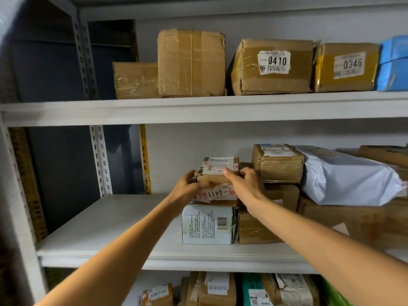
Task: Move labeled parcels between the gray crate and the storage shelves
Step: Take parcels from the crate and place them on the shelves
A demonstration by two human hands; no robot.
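A small brown parcel [217, 171] with a white label on top sits on the stack on the middle shelf [106, 219]. My left hand [187, 188] grips its left end and my right hand [242, 184] grips its right end. Directly under it lies a parcel labelled 0411 [217, 194], which rests on a white printed box [207, 225]. The gray crate is out of view.
Brown boxes [278, 163] and a white poly bag [344, 177] crowd the right of the middle shelf. The upper shelf holds boxes labelled 0410 [273, 62] and 0346 [348, 65], plain cartons and a blue parcel [393, 62]. More parcels [218, 288] lie below. A metal upright [100, 160] stands left.
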